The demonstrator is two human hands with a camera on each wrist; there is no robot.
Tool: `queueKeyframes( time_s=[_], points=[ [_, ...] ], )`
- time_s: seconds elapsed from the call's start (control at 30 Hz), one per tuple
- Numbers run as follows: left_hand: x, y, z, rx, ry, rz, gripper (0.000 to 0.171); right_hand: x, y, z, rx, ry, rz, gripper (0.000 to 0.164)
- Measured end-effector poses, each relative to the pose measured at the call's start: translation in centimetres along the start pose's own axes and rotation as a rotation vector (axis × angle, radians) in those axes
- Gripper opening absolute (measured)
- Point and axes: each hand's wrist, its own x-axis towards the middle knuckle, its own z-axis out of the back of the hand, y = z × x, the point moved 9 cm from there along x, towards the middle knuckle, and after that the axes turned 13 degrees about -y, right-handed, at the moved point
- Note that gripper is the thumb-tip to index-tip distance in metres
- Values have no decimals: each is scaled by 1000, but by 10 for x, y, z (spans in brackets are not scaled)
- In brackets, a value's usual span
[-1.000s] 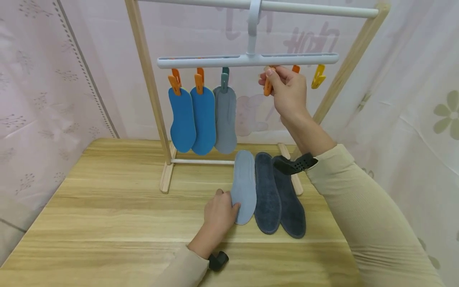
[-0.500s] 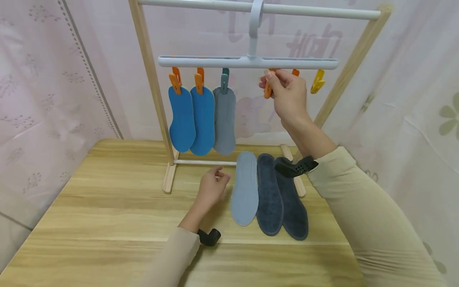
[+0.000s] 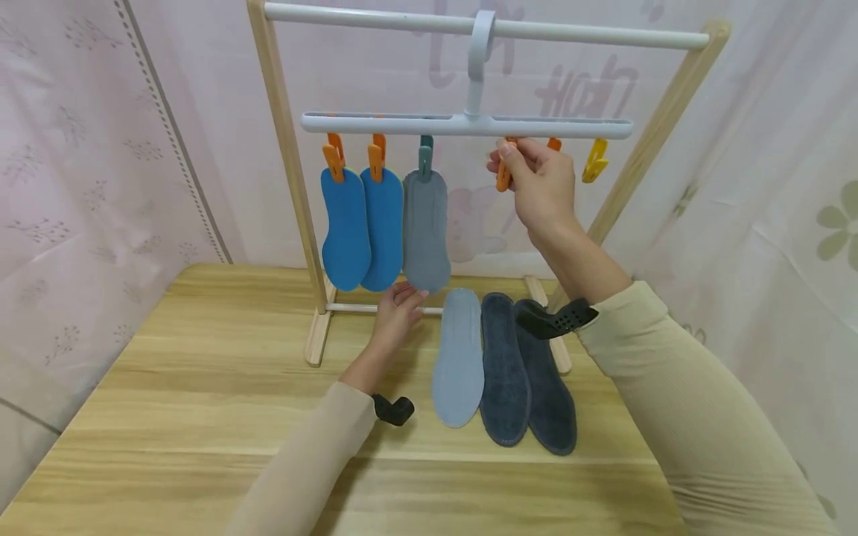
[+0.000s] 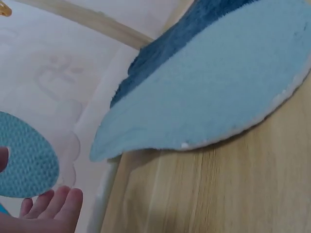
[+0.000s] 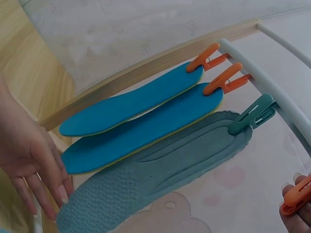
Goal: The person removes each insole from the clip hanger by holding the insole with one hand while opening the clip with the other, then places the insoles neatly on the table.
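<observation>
My right hand [image 3: 544,182] pinches an orange clothespin [image 3: 504,170] under the pale hanger [image 3: 402,124]. My left hand [image 3: 394,318] is at the lower end of the hanging grey insole [image 3: 426,231], fingers loosely bent. In the left wrist view its thumb and fingers [image 4: 68,203] lie on either side of that insole's textured end; whether they touch it I cannot tell. A green clothespin [image 5: 252,114] grips the insole's top. Two blue insoles [image 3: 345,234] hang beside it from orange clothespins [image 3: 334,164]. A loose light grey insole [image 3: 459,365] lies on the table.
Two dark fuzzy insoles [image 3: 506,372] lie side by side right of the loose grey one. Another orange clothespin [image 3: 554,144] and a yellow clothespin [image 3: 594,161] hang at the right. A wooden rack [image 3: 284,126] stands on the table [image 3: 201,417] before a patterned curtain.
My left hand has left the loose light grey insole and moved up and leftward to the hanging grey one. The right hand stays at its orange clothespin.
</observation>
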Motion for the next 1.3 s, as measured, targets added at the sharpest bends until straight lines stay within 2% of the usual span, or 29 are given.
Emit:
queueKeyframes(
  time_s=[0.27,0.33,0.57,0.8,0.97,1.17,1.3],
  points=[
    [-11,-4,-9,-82,-4,11,56,0,1,2,-20,-2,11,36],
    [-10,-2,-10,-75,-12,7,53,1,1,2,-21,-2,15,36],
    [-16,-4,-13,-16,23,-24,51,2,2,1,-20,1,15,36],
    [-24,-3,-16,-1,88,-32,55,1,3,-3,-41,15,25,38],
    [-34,-7,-20,-64,150,-58,49,-1,0,-3,-51,27,21,39],
    [-51,-7,-24,-72,195,-23,43,-3,-1,-2,-95,32,40,40],
    [-60,-10,-25,-60,220,-23,40,-6,0,-3,-126,38,69,42]
  ],
)
